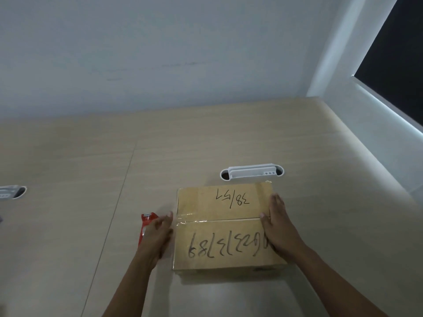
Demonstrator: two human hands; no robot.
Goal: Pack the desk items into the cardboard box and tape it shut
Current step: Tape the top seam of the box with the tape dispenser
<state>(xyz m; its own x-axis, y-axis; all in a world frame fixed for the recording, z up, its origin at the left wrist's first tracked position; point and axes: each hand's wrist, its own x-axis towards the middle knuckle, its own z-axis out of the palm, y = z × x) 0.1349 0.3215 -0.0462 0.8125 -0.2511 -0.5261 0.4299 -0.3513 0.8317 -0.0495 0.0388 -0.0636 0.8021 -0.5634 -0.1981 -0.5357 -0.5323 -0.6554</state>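
Note:
A cardboard box (pixel 219 227) lies on the wooden desk (pixel 91 179) with both flaps closed and black handwriting on top. Clear tape (pixel 190 218) runs along the middle seam from the left edge. My left hand (pixel 156 236) hangs beside the box's left side with fingers apart, just over a red tape dispenser (pixel 146 221) lying on the desk; whether it touches the dispenser is unclear. Flat on the box's right edge rests my right hand (pixel 278 225), its thumb at the seam.
A white cable grommet (pixel 251 172) is set in the desk just behind the box. Another grey grommet (pixel 12 192) sits at the far left. The wall rises behind the desk, and a dark window (pixel 393 58) is at the right.

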